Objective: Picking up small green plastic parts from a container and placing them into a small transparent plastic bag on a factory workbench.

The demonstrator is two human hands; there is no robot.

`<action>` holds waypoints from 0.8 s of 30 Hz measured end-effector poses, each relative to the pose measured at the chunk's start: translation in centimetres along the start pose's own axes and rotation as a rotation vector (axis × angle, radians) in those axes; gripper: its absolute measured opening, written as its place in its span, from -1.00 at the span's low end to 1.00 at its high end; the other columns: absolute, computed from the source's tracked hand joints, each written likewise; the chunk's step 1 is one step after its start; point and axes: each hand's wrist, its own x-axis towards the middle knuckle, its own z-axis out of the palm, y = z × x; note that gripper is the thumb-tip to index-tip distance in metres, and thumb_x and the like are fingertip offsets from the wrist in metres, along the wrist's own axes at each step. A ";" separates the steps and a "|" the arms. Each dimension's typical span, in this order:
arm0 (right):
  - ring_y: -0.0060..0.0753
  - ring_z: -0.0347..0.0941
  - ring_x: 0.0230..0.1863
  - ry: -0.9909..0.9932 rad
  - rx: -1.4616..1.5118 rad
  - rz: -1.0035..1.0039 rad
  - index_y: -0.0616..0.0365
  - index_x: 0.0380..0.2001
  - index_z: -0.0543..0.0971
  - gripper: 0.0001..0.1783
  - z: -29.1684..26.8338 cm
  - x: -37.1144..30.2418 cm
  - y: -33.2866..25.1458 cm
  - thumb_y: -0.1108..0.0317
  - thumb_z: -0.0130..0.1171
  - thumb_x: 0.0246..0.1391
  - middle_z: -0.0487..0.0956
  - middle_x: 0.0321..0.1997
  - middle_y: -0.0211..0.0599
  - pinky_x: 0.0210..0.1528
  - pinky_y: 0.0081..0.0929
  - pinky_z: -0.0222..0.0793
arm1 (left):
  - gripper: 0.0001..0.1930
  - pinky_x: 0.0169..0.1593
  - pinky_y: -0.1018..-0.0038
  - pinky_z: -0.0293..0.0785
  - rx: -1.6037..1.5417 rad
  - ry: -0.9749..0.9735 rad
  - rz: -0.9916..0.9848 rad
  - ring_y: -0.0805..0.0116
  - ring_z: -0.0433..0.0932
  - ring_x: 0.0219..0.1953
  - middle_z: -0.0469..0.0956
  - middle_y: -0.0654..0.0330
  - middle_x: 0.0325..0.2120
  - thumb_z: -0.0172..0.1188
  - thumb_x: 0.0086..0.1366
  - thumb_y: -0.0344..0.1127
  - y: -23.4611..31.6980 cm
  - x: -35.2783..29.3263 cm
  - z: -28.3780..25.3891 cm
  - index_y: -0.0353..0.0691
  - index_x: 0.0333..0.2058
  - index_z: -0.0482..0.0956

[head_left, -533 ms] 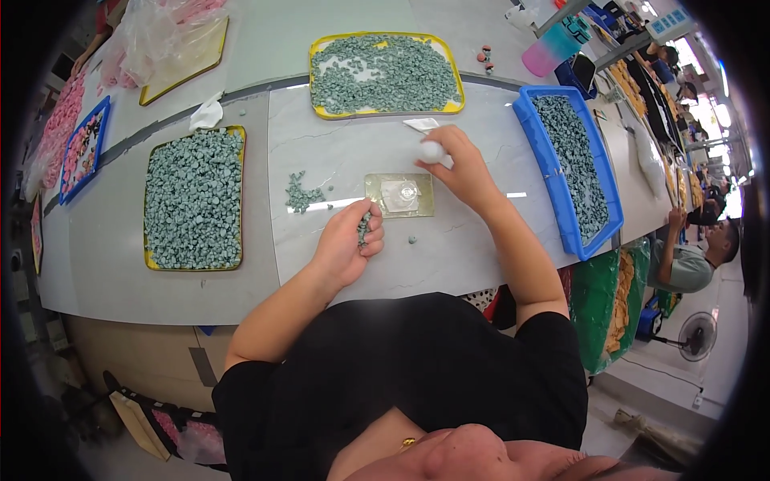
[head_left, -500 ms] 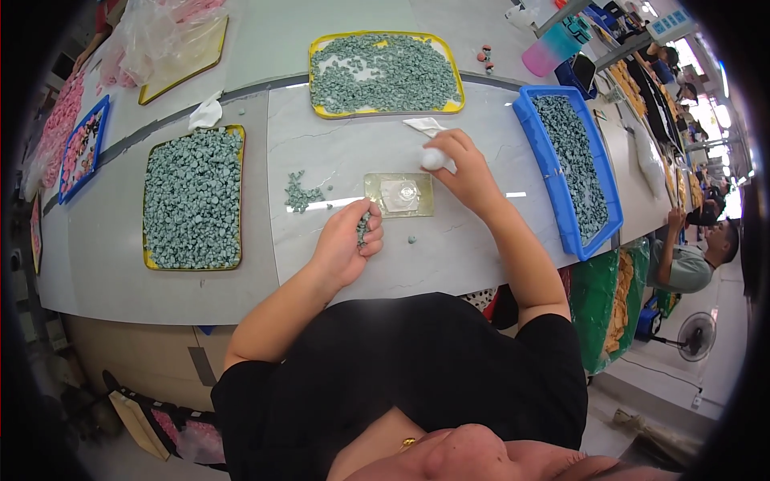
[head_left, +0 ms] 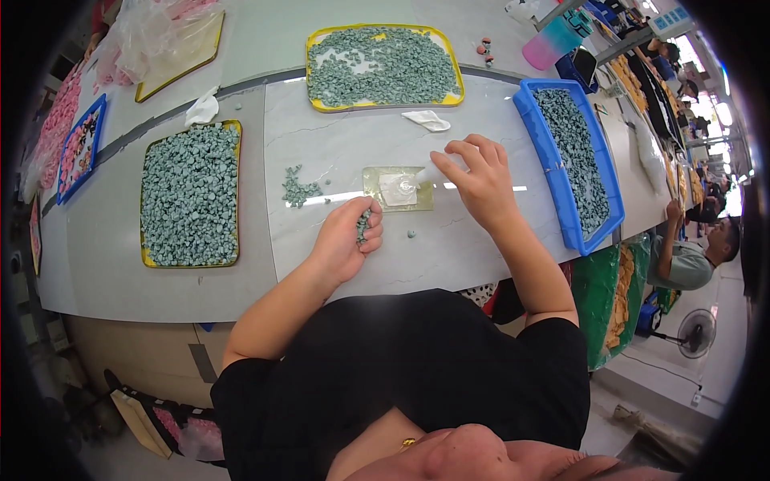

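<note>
My left hand (head_left: 343, 239) is closed around several small grey-green pieces (head_left: 363, 228), partly hidden by the fingers. Between the fingers of my right hand (head_left: 486, 183) is a small white squeeze bottle (head_left: 431, 173), tilted with its tip over a clear yellowish plate (head_left: 422, 200). A pale square patch (head_left: 395, 191) lies on that plate; whether the tip touches it I cannot tell. Left of the plate sits a loose pile of the same pieces (head_left: 298, 191). One single piece (head_left: 411, 234) lies in front of the plate.
Yellow-rimmed trays of grey-green pieces stand at the left (head_left: 238, 192) and far side (head_left: 387, 107). A blue bin (head_left: 571, 216) of pieces is at the right. A crumpled white scrap (head_left: 427, 120) lies beyond my right hand. A tumbler (head_left: 553, 42) stands far right.
My right hand has come down toward the plate and tipped the white bottle over it. The white scrap behind it shows fully now. My left hand stays closed in about the same place.
</note>
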 end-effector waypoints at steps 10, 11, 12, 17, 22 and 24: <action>-0.33 0.34 -0.08 -0.002 -0.084 -0.079 -0.11 -0.19 0.55 -0.55 -0.1 1.2 -1.7 0.49 0.12 -0.29 0.45 -0.19 -0.50 -0.04 -0.36 0.22 | -0.87 -0.61 0.63 0.03 -0.001 -0.002 -0.003 0.53 0.17 -0.58 0.26 0.27 -0.54 -0.08 0.27 -0.35 0.6 -0.5 -0.6 -0.27 -0.42 0.33; -0.33 0.34 -0.08 -0.006 -0.089 -0.085 -0.11 -0.19 0.55 -0.55 0.0 1.2 -1.7 0.50 0.12 -0.29 0.45 -0.19 -0.49 -0.04 -0.36 0.22 | -0.85 -0.62 0.65 0.03 0.010 0.012 -0.003 0.55 0.16 -0.59 0.26 0.28 -0.56 -0.10 0.30 -0.33 0.6 -0.4 -0.6 -0.26 -0.42 0.33; -0.33 0.34 -0.08 -0.006 -0.087 -0.085 -0.11 -0.19 0.55 -0.55 0.1 1.3 -1.7 0.50 0.12 -0.29 0.45 -0.19 -0.49 -0.04 -0.36 0.22 | -0.82 -0.64 0.67 0.02 0.021 0.027 -0.003 0.57 0.15 -0.61 0.26 0.30 -0.58 -0.13 0.32 -0.30 0.7 -0.4 -0.5 -0.26 -0.42 0.33; -0.33 0.35 -0.08 0.010 0.006 -0.019 -0.05 -0.24 0.56 -0.56 0.0 1.1 -0.8 0.55 0.15 -0.32 0.46 -0.19 -0.46 -0.05 -0.34 0.23 | -0.85 -0.60 0.64 0.06 -0.066 0.010 0.033 0.54 0.17 -0.59 0.27 0.27 -0.54 -0.11 0.29 -0.33 0.8 -0.7 -0.4 -0.29 -0.39 0.34; -0.29 0.40 -0.09 -0.042 0.439 0.283 0.03 -0.23 0.55 -0.59 1.8 0.7 0.2 0.56 0.25 -0.28 0.49 -0.18 -0.38 -0.05 -0.41 0.29 | -0.84 -0.56 0.63 0.08 -0.112 0.003 0.097 0.52 0.19 -0.56 0.28 0.24 -0.52 -0.09 0.29 -0.36 0.4 -0.8 0.2 -0.36 -0.34 0.37; -0.32 0.42 -0.09 -0.024 0.611 0.412 0.07 -0.20 0.54 -0.59 3.3 0.5 0.4 0.54 0.28 -0.24 0.50 -0.18 -0.35 -0.05 -0.44 0.31 | -0.84 -0.57 0.64 0.06 0.025 -0.011 0.137 0.55 0.18 -0.56 0.28 0.27 -0.52 -0.07 0.29 -0.37 0.3 -0.9 0.3 -0.37 -0.31 0.38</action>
